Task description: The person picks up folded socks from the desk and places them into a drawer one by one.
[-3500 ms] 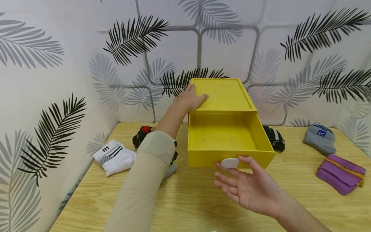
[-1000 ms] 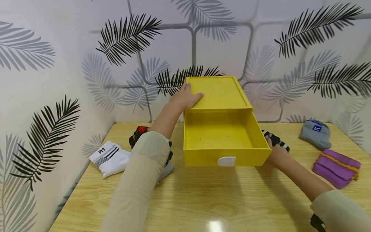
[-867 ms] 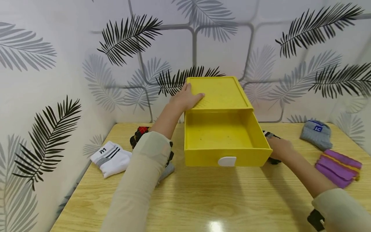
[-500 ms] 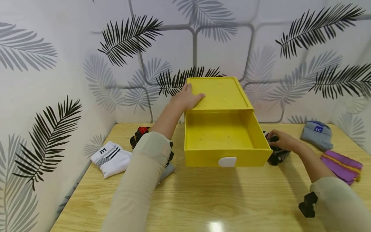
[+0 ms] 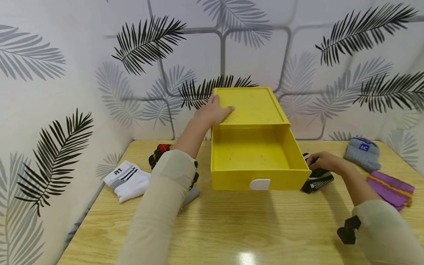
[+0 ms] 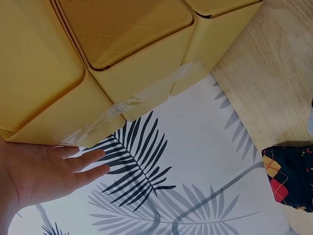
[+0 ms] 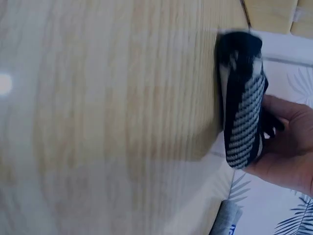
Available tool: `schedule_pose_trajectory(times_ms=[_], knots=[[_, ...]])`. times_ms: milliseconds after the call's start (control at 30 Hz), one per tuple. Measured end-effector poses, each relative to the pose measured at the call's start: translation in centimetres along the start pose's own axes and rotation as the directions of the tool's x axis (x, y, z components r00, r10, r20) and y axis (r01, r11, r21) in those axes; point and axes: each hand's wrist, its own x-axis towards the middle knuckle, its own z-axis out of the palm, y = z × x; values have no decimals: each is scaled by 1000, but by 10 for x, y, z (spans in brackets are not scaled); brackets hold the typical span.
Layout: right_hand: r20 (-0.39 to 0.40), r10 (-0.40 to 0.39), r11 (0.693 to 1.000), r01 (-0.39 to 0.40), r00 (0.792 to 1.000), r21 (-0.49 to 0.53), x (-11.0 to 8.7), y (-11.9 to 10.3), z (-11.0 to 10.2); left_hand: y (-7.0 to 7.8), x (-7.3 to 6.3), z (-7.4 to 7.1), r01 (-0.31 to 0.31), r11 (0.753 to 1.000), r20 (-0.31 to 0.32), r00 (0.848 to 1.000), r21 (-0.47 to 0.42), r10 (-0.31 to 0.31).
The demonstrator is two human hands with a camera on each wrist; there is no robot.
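Right hand (image 5: pixel 326 162) on the black-and-white sock bundle (image 5: pixel 318 181), fingers and thumb gripping it just beside the right wall of the pulled-out yellow drawer (image 5: pixel 228 180), towards the back edge of the worktop (image 5: pixel 265 235), while the left hand (image 5: pixel 212 111) lies with fingers loosely straight over the left edge of the box's top (image 5: pixel 253 105). This looks like the picking-up step, though whether the bundle is off the wood I can't tell; the next move seems to call for a firm hold and a lift clear of that drawer wall.
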Motion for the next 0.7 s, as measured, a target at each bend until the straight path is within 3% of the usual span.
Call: schedule_pose_trajectory(times_ms=[200,300,567,700], knots=[[21,-14,992,11,1000,124,-7,7,1,-2,0,-1,-9,1000,9,1000,-15,10],[50,-6,972,-5,999,233,-12,13,-1,-1,0,0,-15,1000,13,1000,-20,15],[211,3,859,-110,978,500,-25,29,-10,0,-2,0,-12,1000,7,1000,-14,12],[298,21,810,-190,954,554,-32,33,-13,-1,-1,-2,-12,1000,10,1000,-13,12]])
